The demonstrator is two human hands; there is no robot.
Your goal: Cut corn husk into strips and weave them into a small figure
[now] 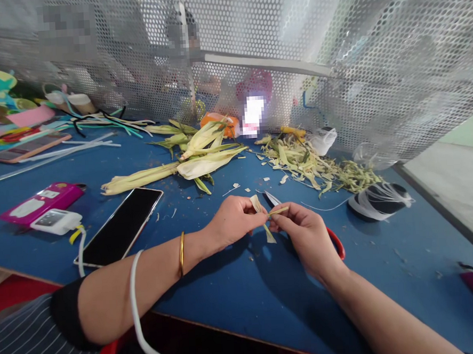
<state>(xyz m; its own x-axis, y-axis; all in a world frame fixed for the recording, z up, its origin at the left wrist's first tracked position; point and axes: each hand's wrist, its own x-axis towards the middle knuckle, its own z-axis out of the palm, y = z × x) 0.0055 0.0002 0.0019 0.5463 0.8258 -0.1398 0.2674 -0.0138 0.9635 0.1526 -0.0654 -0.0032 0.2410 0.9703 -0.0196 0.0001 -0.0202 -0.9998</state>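
Note:
My left hand (pixel 237 218) and my right hand (pixel 299 229) meet above the blue table, both closed in a pinch on one small piece of corn husk (pixel 269 233). The strip is pale green to cream; one end stands up by my left fingers and another hangs below. A thin rolled part of it pokes out along my right fingers. Scissors (pixel 336 243) with red handles lie beneath my right hand, their blade tip showing behind it. To the right of that hand is a dark spool (pixel 379 200) wound with white thread.
Whole corn husks (pixel 203 160) lie at the back centre, and a heap of husk scraps (pixel 311 164) at the back right. A black-screened phone (pixel 121 227) and a magenta pouch (pixel 43 202) are on the left. A white cable (pixel 136 306) crosses my left forearm. Perforated mesh (pixel 260 36) borders the table (pixel 228 300).

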